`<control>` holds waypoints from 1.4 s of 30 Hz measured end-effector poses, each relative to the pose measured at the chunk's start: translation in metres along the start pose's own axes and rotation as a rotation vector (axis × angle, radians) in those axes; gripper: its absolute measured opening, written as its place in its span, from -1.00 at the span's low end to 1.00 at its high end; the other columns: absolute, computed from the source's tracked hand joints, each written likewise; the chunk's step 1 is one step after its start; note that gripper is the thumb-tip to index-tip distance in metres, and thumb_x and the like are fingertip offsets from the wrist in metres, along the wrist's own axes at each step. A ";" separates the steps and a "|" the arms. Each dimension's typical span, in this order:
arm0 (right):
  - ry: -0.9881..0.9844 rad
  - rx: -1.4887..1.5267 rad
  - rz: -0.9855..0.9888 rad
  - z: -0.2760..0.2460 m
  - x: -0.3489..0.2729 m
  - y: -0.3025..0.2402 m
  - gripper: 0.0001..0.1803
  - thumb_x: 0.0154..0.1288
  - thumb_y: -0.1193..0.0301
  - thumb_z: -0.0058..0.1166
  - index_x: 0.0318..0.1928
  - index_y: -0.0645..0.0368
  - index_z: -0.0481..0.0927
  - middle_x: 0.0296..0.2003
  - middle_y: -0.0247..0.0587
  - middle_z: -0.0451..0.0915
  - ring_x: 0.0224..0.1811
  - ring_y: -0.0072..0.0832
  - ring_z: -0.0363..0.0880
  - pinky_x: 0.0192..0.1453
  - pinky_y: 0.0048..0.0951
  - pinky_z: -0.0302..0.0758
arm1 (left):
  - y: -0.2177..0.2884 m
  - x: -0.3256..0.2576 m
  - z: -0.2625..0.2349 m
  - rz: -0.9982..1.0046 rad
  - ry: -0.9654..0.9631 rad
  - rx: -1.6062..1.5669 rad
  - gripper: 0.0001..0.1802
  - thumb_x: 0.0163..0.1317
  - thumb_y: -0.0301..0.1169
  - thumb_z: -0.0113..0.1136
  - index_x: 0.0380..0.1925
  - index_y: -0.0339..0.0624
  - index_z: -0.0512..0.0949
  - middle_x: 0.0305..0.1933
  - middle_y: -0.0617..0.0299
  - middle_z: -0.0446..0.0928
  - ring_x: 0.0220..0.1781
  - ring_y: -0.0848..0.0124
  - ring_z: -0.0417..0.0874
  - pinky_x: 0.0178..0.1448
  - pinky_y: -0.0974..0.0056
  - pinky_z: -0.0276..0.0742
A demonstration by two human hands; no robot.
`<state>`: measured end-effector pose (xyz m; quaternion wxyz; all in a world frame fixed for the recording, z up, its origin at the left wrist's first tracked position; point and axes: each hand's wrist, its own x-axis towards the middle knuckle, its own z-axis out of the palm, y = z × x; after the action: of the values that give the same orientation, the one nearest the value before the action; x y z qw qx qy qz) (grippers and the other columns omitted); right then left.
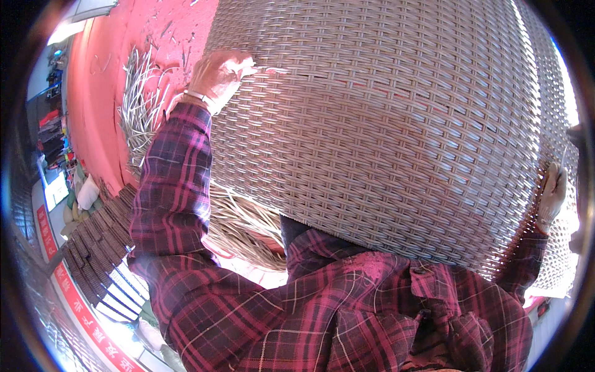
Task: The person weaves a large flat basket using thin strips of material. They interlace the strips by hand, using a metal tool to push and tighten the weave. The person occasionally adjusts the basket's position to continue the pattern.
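- Woven panel: the largest thing in my view, a brown-grey sheet lying in front of the wearer's body and curving away at the right. It is the piece being worked, and I'd judge it mostly done, its weave dense over nearly the whole face.
- Pink surface: it spreads along the left, beyond the panel's edge.
- Loose strands: a heap under the panel's lower left edge; I see another bundle by the left forearm. Material remains, though how much is needed I can't say.
- Left hand: at the panel's upper left, fingers curled in, seemingly pinching a strand.
- Right hand: at the far right edge, beside the weave; I cannot tell whether it grips anything.
- Thin gap: reddish colour shows through, so this row looks unfinished to me.
- Pale strand: pokes from the left fingers across the weave.
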<state>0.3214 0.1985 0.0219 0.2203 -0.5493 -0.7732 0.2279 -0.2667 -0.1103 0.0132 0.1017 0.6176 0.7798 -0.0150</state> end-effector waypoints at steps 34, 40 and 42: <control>0.073 0.260 0.197 0.004 -0.010 -0.044 -0.73 0.43 0.37 -0.05 -0.47 0.11 0.41 -0.57 -0.54 0.27 -0.53 -0.79 0.17 -0.49 -0.65 0.13 | -0.031 0.006 0.036 -0.303 -0.054 -0.485 -0.75 -0.03 -0.28 0.46 -0.59 -0.20 0.61 -0.60 0.30 0.53 -0.51 0.53 0.49 -0.39 0.32 0.35; 0.029 0.152 -0.022 -0.005 -0.006 -0.036 -0.80 0.40 0.31 0.01 -0.32 0.16 0.49 -0.52 -0.50 0.38 -0.54 -0.76 0.27 -0.46 -0.67 0.25 | -0.022 0.019 0.046 -0.317 -0.054 -0.341 -0.69 -0.13 -0.26 0.50 -0.71 -0.19 0.56 -0.65 0.22 0.51 -0.56 0.43 0.50 -0.42 0.27 0.36; 0.070 0.153 -0.071 -0.007 -0.004 -0.032 -0.79 0.40 0.30 0.02 -0.19 0.19 0.54 -0.46 -0.45 0.46 -0.51 -0.73 0.34 -0.42 -0.65 0.32 | -0.030 0.016 0.052 -0.161 -0.020 -0.266 -0.70 -0.12 -0.21 0.47 -0.66 -0.17 0.59 -0.61 0.18 0.53 -0.53 0.35 0.53 -0.40 0.21 0.39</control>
<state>0.3027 0.1860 0.0459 0.2964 -0.5108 -0.7642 0.2591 -0.2920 -0.1097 -0.0433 0.1888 0.5338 0.8209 0.0744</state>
